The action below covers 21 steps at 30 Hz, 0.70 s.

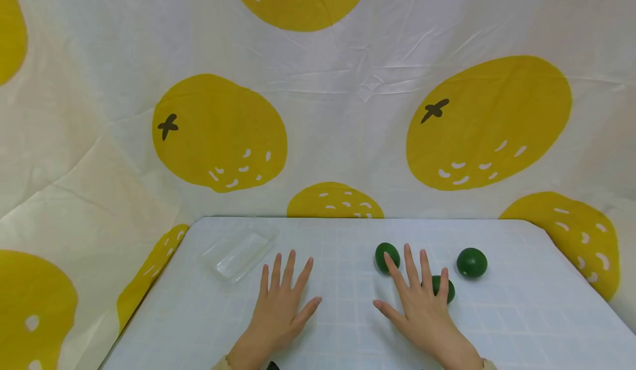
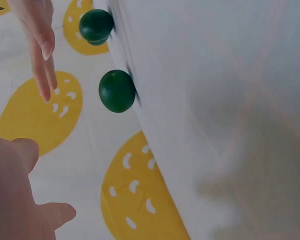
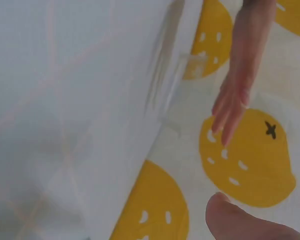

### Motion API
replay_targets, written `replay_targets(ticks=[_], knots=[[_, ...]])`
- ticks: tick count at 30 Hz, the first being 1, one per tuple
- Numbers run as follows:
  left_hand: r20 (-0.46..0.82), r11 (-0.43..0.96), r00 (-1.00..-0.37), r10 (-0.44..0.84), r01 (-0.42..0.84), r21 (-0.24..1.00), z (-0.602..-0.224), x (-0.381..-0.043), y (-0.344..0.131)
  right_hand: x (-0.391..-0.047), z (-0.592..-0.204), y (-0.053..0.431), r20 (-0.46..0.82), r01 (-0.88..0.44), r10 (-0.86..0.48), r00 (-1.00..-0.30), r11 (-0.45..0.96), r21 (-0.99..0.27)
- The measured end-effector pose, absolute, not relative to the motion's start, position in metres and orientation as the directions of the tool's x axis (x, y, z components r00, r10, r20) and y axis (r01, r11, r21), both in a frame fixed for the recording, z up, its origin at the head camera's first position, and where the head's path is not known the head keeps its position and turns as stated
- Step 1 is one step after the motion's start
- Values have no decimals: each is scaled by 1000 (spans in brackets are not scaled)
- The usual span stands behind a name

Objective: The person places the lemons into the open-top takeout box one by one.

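Observation:
My left hand point(image 1: 280, 309) is held over the table with its fingers spread and nothing in it. To its upper left lies a clear plastic tray point(image 1: 242, 253). The right hand point(image 1: 422, 312), also spread and holding nothing, overlaps two dark green round fruits in the head view. One green fruit point(image 1: 382, 258) shows beside its index finger, and another green fruit point(image 1: 450, 291) is partly hidden behind its fingers. A third green fruit point(image 1: 472, 263) lies farther right. In the left wrist view, a green fruit point(image 2: 117, 91) rests on the tabletop.
The table point(image 1: 338, 281) has a pale checked cover. Behind it and at the left hangs a white cloth point(image 1: 348, 127) printed with large yellow fruits. The table's back edge meets this cloth.

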<state>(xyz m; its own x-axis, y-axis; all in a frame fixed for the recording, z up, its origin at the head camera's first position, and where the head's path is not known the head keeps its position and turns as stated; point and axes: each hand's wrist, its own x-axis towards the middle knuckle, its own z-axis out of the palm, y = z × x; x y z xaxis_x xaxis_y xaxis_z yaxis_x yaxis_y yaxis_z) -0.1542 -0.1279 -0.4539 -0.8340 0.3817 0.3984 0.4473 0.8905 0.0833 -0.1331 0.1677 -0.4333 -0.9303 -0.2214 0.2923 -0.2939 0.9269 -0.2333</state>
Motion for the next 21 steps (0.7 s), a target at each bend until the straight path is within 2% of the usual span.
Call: replay_targets(ticks=[9, 15, 21], knots=[[455, 857, -807, 375, 489, 160, -441, -158, -136, -139, -421, 151, 276, -246, -138, -951, 878, -410], [568, 824, -748, 343, 530, 200, -433, -165, -148, -149, -409, 132, 268, -251, -117, -956, 796, -551], [693, 784, -663, 285, 577, 230, -427, -178, -169, -163, -405, 114, 229, -239, -108, -968, 682, -691]])
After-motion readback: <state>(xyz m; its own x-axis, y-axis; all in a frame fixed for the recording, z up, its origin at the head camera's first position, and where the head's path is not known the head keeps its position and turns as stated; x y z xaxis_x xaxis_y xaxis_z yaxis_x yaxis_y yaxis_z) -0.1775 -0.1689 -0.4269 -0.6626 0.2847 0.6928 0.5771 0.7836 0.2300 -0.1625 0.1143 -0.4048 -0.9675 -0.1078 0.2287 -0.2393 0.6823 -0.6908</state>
